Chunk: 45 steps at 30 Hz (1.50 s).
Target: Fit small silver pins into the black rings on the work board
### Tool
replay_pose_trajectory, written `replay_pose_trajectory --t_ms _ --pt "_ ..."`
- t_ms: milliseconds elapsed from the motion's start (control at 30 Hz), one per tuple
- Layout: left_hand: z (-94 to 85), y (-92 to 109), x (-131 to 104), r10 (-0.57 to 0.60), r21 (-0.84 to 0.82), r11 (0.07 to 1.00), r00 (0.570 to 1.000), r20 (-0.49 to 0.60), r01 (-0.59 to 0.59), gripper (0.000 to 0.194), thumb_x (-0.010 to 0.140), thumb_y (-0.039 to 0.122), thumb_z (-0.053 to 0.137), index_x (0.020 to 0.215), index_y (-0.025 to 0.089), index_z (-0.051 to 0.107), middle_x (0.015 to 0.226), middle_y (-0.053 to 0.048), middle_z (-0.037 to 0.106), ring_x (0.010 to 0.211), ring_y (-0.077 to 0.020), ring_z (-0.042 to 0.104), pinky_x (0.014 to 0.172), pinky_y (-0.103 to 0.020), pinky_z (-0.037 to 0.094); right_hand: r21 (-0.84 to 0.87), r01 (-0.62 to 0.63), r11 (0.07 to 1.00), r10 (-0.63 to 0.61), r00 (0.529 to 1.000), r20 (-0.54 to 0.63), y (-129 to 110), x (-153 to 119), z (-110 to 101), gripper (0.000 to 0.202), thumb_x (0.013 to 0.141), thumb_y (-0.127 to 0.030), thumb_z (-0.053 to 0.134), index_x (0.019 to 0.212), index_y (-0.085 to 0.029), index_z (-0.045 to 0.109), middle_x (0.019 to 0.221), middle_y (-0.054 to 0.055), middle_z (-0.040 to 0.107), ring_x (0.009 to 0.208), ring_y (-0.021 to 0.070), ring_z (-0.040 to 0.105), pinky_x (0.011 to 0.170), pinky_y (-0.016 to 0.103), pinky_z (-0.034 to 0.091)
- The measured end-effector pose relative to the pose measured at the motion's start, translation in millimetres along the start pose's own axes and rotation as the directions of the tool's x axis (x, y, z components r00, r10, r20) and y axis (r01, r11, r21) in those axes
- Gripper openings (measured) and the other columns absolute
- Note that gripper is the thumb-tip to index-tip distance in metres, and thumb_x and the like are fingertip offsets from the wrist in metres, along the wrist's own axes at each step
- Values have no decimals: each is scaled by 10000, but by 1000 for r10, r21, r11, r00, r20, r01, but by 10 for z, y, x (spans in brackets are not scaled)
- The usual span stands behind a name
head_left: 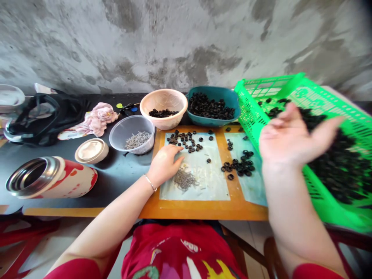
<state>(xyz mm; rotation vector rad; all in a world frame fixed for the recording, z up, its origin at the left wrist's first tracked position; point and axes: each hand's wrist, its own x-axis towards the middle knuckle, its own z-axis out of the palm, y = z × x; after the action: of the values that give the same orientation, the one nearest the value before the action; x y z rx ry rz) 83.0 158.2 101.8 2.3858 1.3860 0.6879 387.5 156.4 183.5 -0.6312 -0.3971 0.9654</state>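
My left hand [165, 164] reaches over a pale sheet [209, 186], thumb and fingers apart. Its fingertips are at the near edge of a scatter of small black rings [192, 148]; whether they touch one is unclear. Just below the thumb lies a pile of thin metal pins [185, 179]. My right hand [290, 141] is raised at the near side of a green plastic basket [251, 110], palm turned up and fingers spread, with nothing visible in it. Many black pieces [340, 166] fill the basket behind that hand. More black rings [241, 164] sit between the two hands.
Along the back stand a clear bowl of pins [132, 130], a peach bowl [164, 95] and a teal bin [213, 121] with black pieces. At left are an open thermos [52, 178], its lid [91, 150], a pink cloth [97, 119] and a black bag [46, 116].
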Motion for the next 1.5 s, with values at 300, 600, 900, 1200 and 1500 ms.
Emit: replay_pose_trajectory --t_ms 300,600,900,1200,1500 --pt "25 -147 31 -15 215 976 995 -97 35 411 870 149 520 1272 97 589 1200 -171 604 1147 -306 548 1018 -476 452 -536 805 255 505 362 783 1070 -703 -36 172 929 -203 590 972 -220 756 876 69 656 855 208 563 783 356 460" --pt "14 -122 35 -12 61 998 999 -40 14 317 839 72 513 1107 102 681 1027 -131 693 1002 -251 634 980 -408 500 -422 906 41 631 304 714 1155 -711 -97 138 930 -193 588 846 -163 693 838 71 624 849 218 541 750 337 438" --pt "-11 -29 15 -199 -342 925 978 -63 166 239 795 143 644 1022 173 710 991 -73 727 892 -202 687 862 -389 571 -642 749 163 529 483 698 1029 -617 -99 124 929 -148 547 927 -183 666 913 75 682 910 227 608 824 374 481" --pt "-18 177 -33 -345 -813 379 882 320 443 261 678 218 785 920 143 722 805 -63 766 757 -198 741 772 -346 607 -833 255 491 493 707 507 960 -670 26 129 851 -317 667 809 -197 689 726 -5 686 654 145 607 639 287 478" --pt "-62 276 -47 -364 -776 436 878 311 456 261 593 235 853 793 143 714 730 -27 736 617 -134 673 614 -258 567 -791 156 592 467 733 495 1074 -742 28 187 808 -370 721 761 -193 685 746 7 694 696 149 620 676 283 491"
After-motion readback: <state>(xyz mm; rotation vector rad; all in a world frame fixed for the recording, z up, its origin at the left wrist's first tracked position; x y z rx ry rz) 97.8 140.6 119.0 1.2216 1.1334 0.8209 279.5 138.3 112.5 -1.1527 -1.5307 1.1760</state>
